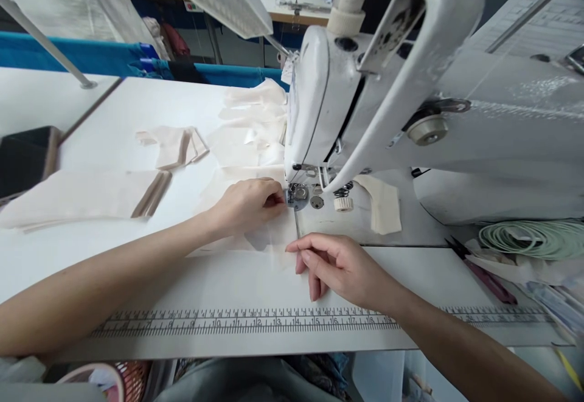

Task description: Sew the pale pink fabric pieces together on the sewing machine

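My left hand (249, 204) is closed in a pinch at the edge of a thin off-white fabric piece (278, 232), right beside the needle plate (298, 198) of a white sewing machine (314, 92). The fabric lies flat on the table, partly under that hand. My right hand (340, 268) rests nearer the front, its index finger stretched out to the fabric's lower right edge and the other fingers loosely bent and apart. Whether its fingertip presses the cloth I cannot tell. The presser foot area is partly hidden by the machine head.
Cut fabric stacks (91, 198) and a smaller pile (176, 146) lie left; more cloth (255, 116) lies behind my left hand. A cream fabric piece (385, 204) sits right of the needle. Snips (490, 280) and coiled green cord (533, 238) are far right. A ruler strip (255, 323) runs along the front.
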